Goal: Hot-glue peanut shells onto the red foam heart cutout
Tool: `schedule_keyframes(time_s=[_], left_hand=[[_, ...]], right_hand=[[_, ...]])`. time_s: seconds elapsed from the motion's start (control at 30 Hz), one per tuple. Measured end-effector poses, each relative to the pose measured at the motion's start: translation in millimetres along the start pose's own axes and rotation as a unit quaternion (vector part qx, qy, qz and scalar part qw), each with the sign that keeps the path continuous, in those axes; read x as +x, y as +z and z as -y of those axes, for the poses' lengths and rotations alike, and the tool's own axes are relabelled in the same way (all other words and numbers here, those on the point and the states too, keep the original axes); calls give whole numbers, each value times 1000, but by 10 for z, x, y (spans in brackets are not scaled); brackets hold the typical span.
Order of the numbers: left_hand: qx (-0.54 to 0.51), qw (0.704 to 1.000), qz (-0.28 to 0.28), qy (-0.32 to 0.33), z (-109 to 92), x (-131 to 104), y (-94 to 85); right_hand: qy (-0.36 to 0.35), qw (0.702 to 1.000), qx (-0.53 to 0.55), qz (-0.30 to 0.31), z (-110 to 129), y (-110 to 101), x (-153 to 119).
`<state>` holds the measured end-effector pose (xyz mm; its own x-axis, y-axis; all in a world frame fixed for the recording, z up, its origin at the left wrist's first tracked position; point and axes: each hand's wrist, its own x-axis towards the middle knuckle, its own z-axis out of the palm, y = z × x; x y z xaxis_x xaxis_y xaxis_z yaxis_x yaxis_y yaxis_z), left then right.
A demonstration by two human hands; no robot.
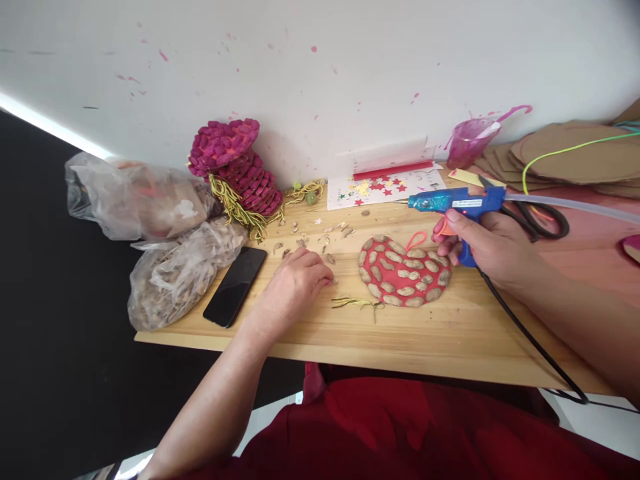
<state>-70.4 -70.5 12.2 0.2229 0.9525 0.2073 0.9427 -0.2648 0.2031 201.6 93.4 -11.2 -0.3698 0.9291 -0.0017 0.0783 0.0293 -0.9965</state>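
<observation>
A blue hot glue gun [457,200] is gripped in my right hand [487,243], its nozzle pointing left above the table. Just left of that hand lies a red heart [385,273] covered with peanuts in their shells, with an orange loop at its top. My left hand [300,277] rests low over the wood with fingers curled together, near scattered shell bits [347,231]; anything between its fingertips is too small to make out. Green and yellow threads [353,303] lie between my left hand and the heart's lower edge.
A black phone [235,287] and plastic bags [175,280] lie at the left of the table [310,340]. Behind stand stacked magenta pieces [240,167]. Star stickers on paper [340,197], a pink cup [465,143], scissors [547,223] and cardboard shapes [575,157] are at the back right.
</observation>
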Motion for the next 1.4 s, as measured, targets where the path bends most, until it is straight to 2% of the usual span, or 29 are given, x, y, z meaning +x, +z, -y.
schedule_keyframes(time_s=[0.13, 0.27, 0.43, 0.53, 0.63, 0.83, 1.07, 1.17, 1.3, 1.4], left_hand=[[19, 1000, 0, 13, 5, 4, 0], [34, 999, 4, 42, -50, 72, -26], [16, 995, 1, 95, -320, 353, -79], [23, 990, 37, 136, -482, 561, -52], [44, 984, 61, 163, -545, 698, 24], [25, 983, 75, 165, -499, 747, 142], [6, 983, 79, 167, -502, 756, 151], [-24, 985, 54, 164, -446, 754, 96], [-54, 990, -19, 125, -301, 732, 21], [-55, 991, -31, 116, -241, 708, 33]], right_hand=[[-18, 1000, -3, 24, -61, -31, 19], [-11, 1000, 8, 11, -79, -23, 23], [-9, 1000, 11, 12, -19, 4, 9], [-9, 1000, 7, 10, -20, -1, 10], [-11, 1000, 5, 9, -43, -13, 16], [-8, 1000, -6, 12, -48, -14, 20], [-9, 1000, -10, 19, -45, -13, 24], [-7, 1000, -4, 20, -48, -16, 28], [-10, 1000, 3, 22, -54, -17, 30], [-9, 1000, 5, 23, -63, -18, 30]])
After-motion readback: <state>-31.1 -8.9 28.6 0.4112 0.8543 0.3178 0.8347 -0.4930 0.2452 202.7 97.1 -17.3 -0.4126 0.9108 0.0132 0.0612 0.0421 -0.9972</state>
